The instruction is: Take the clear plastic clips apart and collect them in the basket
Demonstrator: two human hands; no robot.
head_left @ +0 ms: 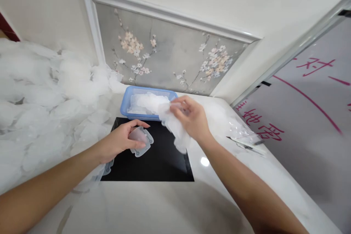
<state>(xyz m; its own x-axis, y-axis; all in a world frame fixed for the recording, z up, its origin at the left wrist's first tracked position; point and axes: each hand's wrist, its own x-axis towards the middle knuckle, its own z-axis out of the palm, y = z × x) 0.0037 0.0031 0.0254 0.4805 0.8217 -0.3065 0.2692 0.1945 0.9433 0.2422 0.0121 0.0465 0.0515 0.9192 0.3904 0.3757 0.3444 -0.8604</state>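
Observation:
My left hand [123, 137] grips a translucent plastic piece [143, 142] with notched edges and small marks at its corners, above a black mat [161, 157]. Beyond the mat sits a blue plastic basket [126, 97] with white translucent pieces [145, 103] inside. At the basket's right front corner, my right hand [190, 115] is closed on a bunch of white translucent pieces [177, 131] that hangs down, partly blurred. Another translucent piece [108, 168] lies at the mat's left edge, under my left forearm.
A large heap of similar white translucent pieces [49, 109] covers the left side of the white table [153, 208]. Clear plastic wrapping [244, 133] lies at right. A framed flower panel [170, 51] is behind, and a whiteboard [309, 117] with red writing stands right.

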